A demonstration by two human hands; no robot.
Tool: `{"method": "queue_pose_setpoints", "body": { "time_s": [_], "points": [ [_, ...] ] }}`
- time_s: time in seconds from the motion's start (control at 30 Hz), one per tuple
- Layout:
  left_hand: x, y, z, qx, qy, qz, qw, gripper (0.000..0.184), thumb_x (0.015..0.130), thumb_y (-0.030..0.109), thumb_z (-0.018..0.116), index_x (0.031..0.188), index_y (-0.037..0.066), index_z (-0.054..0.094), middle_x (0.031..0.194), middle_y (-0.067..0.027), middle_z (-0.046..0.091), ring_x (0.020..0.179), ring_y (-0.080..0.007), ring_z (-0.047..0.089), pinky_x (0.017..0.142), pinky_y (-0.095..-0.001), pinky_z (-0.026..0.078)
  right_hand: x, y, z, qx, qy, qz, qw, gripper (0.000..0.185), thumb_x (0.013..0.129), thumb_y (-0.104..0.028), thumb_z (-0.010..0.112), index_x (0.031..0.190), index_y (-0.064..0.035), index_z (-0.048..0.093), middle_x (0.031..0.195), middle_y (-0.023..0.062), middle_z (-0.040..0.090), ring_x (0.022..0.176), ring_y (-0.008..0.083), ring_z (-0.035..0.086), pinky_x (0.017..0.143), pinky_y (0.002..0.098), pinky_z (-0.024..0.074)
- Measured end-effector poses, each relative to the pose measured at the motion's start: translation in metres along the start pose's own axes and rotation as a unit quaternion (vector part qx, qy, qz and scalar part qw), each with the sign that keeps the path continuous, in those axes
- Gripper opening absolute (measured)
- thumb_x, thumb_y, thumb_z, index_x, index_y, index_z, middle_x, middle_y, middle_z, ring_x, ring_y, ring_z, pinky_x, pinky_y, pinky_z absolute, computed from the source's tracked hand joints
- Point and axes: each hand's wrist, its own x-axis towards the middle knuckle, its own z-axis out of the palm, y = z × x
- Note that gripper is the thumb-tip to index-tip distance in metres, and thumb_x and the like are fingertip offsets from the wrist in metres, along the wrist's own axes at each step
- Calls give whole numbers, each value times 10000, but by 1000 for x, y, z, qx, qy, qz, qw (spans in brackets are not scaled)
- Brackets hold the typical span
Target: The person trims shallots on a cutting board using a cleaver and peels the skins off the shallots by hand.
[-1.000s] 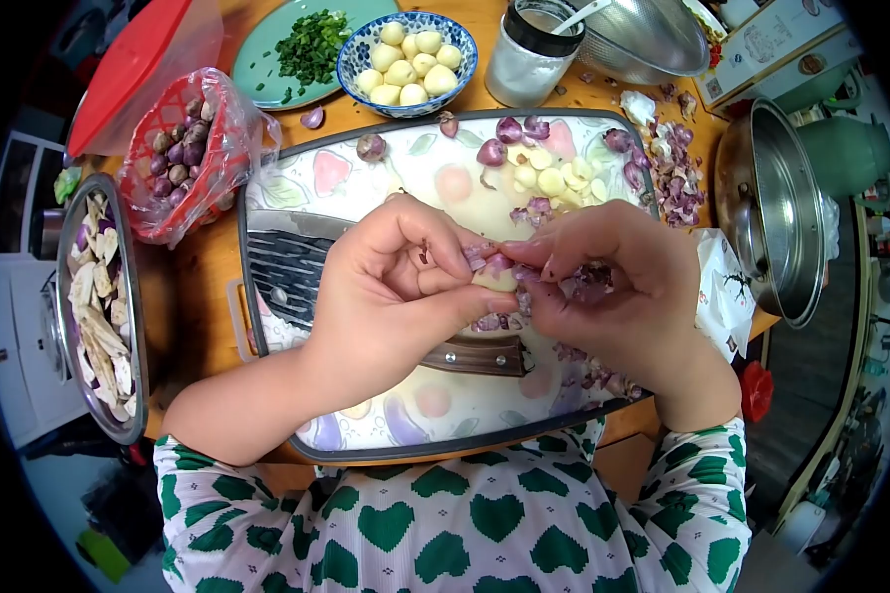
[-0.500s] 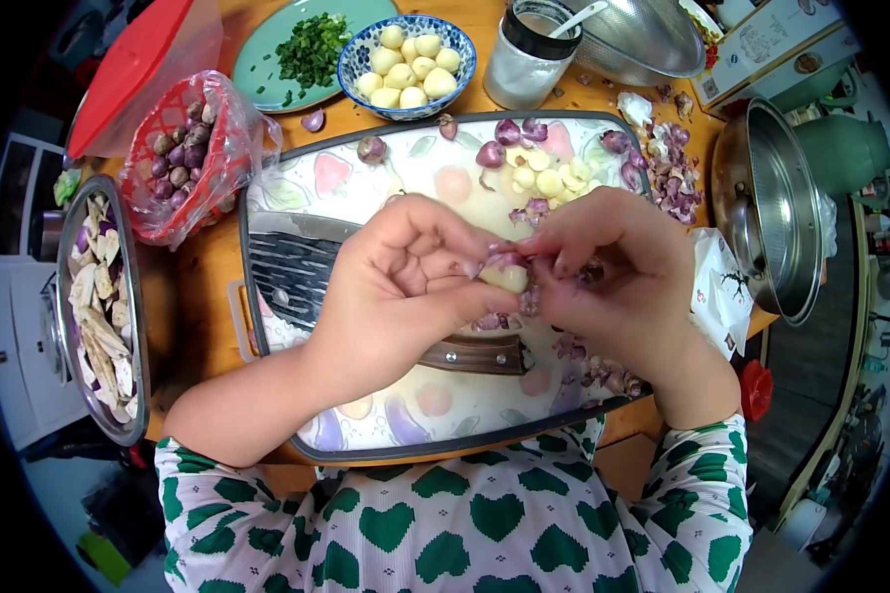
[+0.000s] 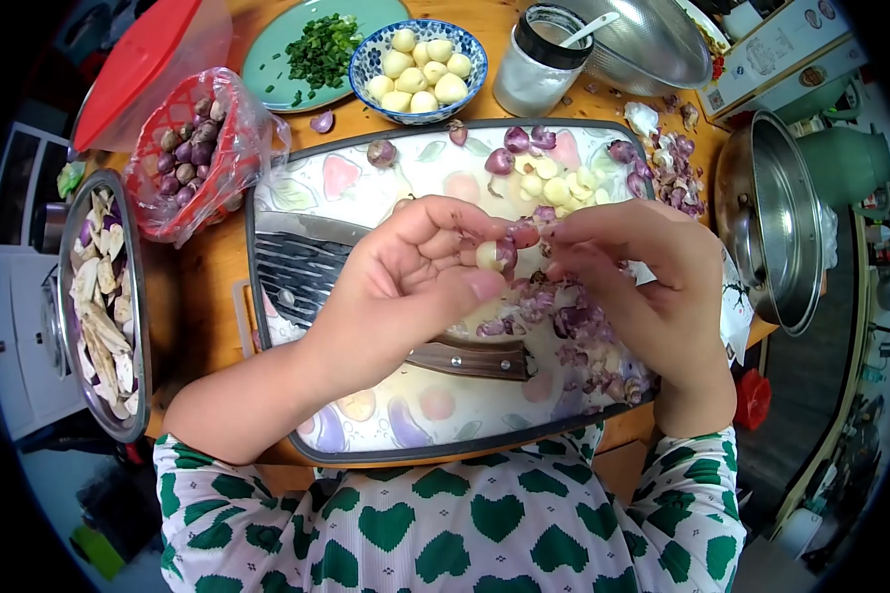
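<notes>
My left hand [image 3: 405,287] is closed in a pinch on a garlic clove [image 3: 491,255], part cream and part purple where skin still covers it. Close by on the right, the bent thumb and forefinger of my right hand [image 3: 638,282] pinch what looks like a scrap of purple garlic skin [image 3: 546,235]. Both hands are above a patterned cutting board [image 3: 366,415]. Under the left wrist lies a cleaver with a dark blade [image 3: 302,272] and wooden handle [image 3: 480,359]. Peeled garlic cloves [image 3: 559,188] and loose purple skins [image 3: 603,346] lie on the board.
A blue-patterned bowl [image 3: 359,74] holds peeled cloves, beside a green plate [image 3: 267,69] of chopped greens and a jar [image 3: 534,74]. A red basket [image 3: 148,148] of purple bulbs and a tray [image 3: 138,326] of sliced pieces stand left. A metal pan [image 3: 801,247] is at right.
My right hand has drawn back to the right from the clove. The left fingers have opened out a little, showing more of the clove, and the view has shifted slightly.
</notes>
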Motion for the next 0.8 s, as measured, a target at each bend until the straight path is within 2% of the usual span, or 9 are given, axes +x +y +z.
{"method": "queue_pose_setpoints", "body": {
  "time_s": [0.13,0.2,0.3,0.4,0.5,0.7,0.8],
  "points": [
    [1,-1,2,18,-13,14,1000,293,879,-110,615,1132,29,563,1286,-181,607,1065,-130,624,961,-263,495,2,3,-10,-121,-56,-58,989,166,626,-11,799,750,-90,722,858,38,718,797,190,621,725,324,460],
    [2,1,5,23,4,9,1000,302,857,-140,630,1108,20,577,1265,-181,614,1034,-133,631,947,-269,505,2,6,-9,-105,-65,-66,990,181,582,-44,813,723,-118,727,855,14,711,809,197,592,726,338,433],
    [0,3,4,30,9,-3,1000,334,823,-152,668,1100,11,574,1208,-173,629,1014,-145,642,929,-296,527,4,2,-11,-121,-34,-138,982,212,559,-71,828,739,-126,731,853,-2,697,842,197,580,723,335,452],
    [0,-4,-4,28,-34,44,998,370,785,-179,693,1080,7,566,1120,-147,635,993,-172,668,868,-313,568,3,5,-5,-94,3,-169,981,227,562,-88,832,763,-142,741,852,-22,682,849,211,587,727,332,471],
    [-1,-8,-7,17,-48,62,997,312,832,-149,686,1083,-36,539,1014,-158,692,924,-207,718,818,-293,595,4,8,-2,-105,4,-220,970,232,589,-88,820,804,-146,755,856,-30,684,851,205,591,725,325,488],
    [-2,-5,-1,18,-43,46,998,310,833,-120,710,1034,-8,503,993,-158,695,921,-189,715,792,-280,591,2,11,4,-123,-5,-249,961,196,638,-130,801,829,-160,765,863,-41,711,843,181,625,706,305,488],
    [-3,-6,-2,64,-37,61,995,382,758,-198,722,1003,12,517,1014,-92,576,946,-229,702,796,-334,633,3,15,5,-131,10,-276,952,217,612,-157,765,829,-156,749,831,-50,710,822,178,653,679,295,482]
  ]
}}
